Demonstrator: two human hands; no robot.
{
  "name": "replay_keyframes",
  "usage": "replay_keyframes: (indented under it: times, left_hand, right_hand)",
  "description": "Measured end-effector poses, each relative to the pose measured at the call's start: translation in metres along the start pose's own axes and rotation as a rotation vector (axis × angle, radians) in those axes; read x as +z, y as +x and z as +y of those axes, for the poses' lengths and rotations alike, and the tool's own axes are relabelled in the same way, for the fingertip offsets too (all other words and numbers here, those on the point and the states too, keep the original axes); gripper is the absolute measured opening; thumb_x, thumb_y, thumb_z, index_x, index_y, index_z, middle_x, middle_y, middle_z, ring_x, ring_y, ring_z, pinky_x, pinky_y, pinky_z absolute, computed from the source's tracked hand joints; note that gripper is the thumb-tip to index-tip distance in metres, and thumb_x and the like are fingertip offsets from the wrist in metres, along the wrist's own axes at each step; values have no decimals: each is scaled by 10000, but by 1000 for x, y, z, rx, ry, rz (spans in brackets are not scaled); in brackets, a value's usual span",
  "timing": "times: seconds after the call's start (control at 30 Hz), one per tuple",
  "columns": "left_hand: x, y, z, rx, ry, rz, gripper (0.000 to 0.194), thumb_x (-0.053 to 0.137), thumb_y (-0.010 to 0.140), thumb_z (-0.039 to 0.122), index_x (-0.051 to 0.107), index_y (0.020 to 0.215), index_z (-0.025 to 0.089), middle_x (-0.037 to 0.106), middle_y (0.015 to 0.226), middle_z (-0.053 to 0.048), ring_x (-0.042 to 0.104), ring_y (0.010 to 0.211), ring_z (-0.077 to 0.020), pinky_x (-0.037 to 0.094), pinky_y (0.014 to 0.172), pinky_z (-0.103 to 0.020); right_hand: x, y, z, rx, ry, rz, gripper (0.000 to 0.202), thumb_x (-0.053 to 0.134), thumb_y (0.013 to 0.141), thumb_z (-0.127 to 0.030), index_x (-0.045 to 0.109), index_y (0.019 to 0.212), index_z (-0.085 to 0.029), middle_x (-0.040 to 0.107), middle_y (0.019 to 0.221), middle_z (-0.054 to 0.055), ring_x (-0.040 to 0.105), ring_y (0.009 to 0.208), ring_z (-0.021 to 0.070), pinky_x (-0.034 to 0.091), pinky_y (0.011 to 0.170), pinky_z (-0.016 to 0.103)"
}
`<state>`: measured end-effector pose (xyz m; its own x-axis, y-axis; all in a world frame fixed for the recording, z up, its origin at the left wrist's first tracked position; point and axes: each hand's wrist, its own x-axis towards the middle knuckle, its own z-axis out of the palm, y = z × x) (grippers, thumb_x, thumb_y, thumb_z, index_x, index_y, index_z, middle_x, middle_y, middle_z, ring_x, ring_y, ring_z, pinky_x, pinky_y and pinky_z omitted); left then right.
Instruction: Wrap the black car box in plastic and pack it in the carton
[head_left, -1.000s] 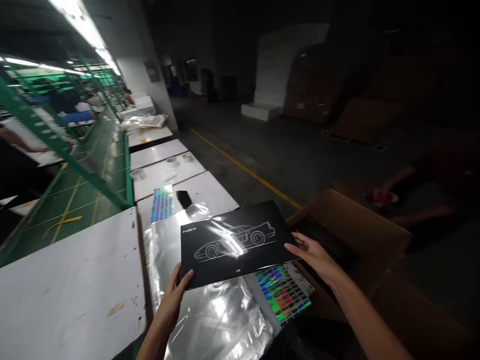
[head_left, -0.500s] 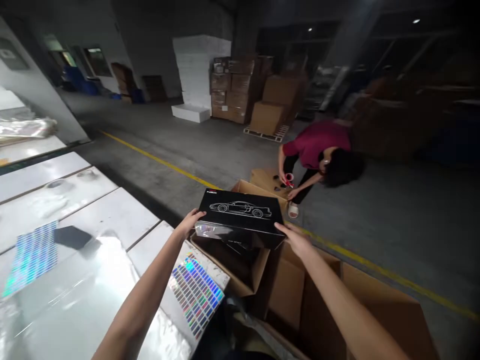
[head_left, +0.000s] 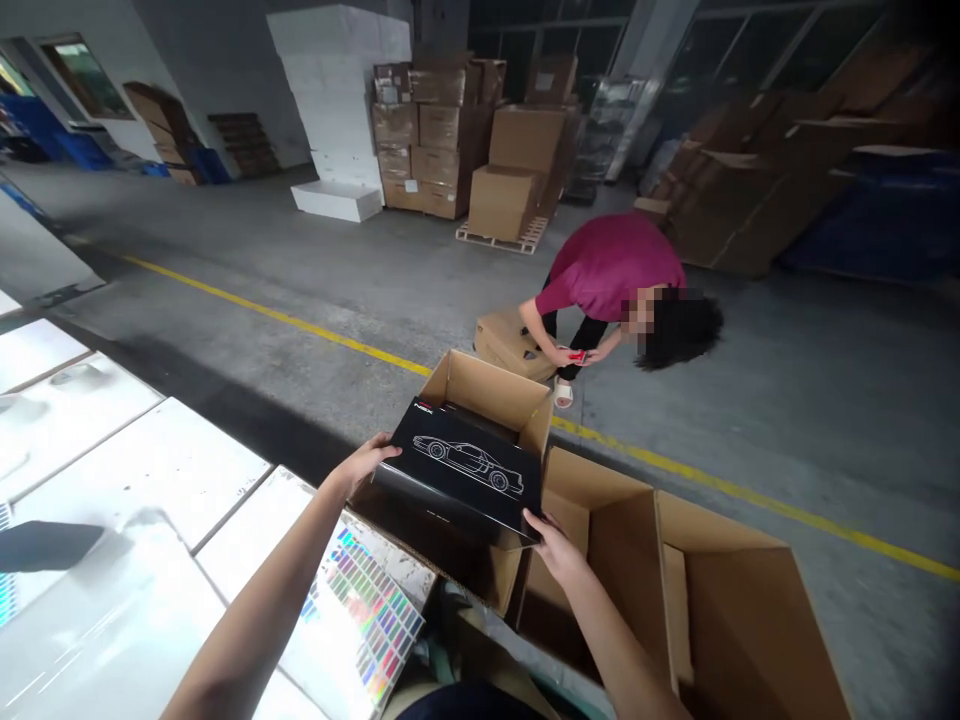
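Note:
Between my two hands is a black box (head_left: 466, 455) with a white line drawing of a car on its top. My left hand (head_left: 367, 462) grips its left end, thumb on the top edge. At the right end, my right hand (head_left: 556, 545) holds the near corner, thumb also on top. The fingers under the box are hidden. Directly below it stands an open cardboard carton (head_left: 491, 385), and the black box covers much of its mouth. Something dark shows inside the carton behind the box.
More open cartons (head_left: 739, 580) stand to the right. On the white table (head_left: 217, 465) lies a sheet of shiny holographic stickers (head_left: 371, 610). Beyond the cartons a co-worker (head_left: 622, 265) bends over a closed carton (head_left: 506, 340), holding something red. Stacked boxes (head_left: 435, 130) stand farther back.
The black box has come down closer to the carton, tilting with its right end lower. My view has shifted right. The co-worker's hands have come together around the red thing.

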<state>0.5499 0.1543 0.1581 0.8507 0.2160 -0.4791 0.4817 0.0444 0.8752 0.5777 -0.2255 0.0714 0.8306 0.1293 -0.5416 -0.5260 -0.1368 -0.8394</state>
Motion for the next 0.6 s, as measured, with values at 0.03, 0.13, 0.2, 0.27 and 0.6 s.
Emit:
replay_keyframes:
  times: [0.03,0.13,0.2,0.27,0.6]
  left_hand:
    - [3,1,-3,-7,-28,-19,322,707,662,350,661,964,248,695,1027,-39,634,925,-198,480,802,-264]
    - [-1,9,-18,-65,-87,-38,351,684,672,338,630,1002,231,703,937,-36,656,842,-193,506,738,-267]
    - [-11,18,-32,-105,-35,-24,365,667,688,330,623,1026,201,710,901,-38,667,819,-196,518,730,-270]
    - [-22,29,-49,-142,99,-9,361,637,726,320,626,1054,169,722,930,-55,676,848,-201,526,758,-273]
    - [-16,64,-110,-158,683,16,540,594,753,131,515,1286,109,605,1311,-143,563,1217,-233,443,1012,-272]
  right_hand:
    - [-2,-5,2,53,32,35,480,723,594,-556,590,935,-246,692,1103,77,617,1114,281,540,880,374]
    - [2,-13,4,195,67,89,476,767,582,-479,591,955,-241,663,1169,72,587,1162,252,515,906,329]
    - [11,-14,8,255,66,144,481,772,588,-430,585,979,-221,649,1182,82,586,1158,244,498,927,320]
    - [19,-14,14,276,37,186,471,758,594,-371,585,996,-198,653,1151,91,598,1129,250,483,954,335]
    - [84,-43,43,241,-148,66,881,729,641,-439,349,1386,-162,625,1188,131,674,956,216,560,813,321]
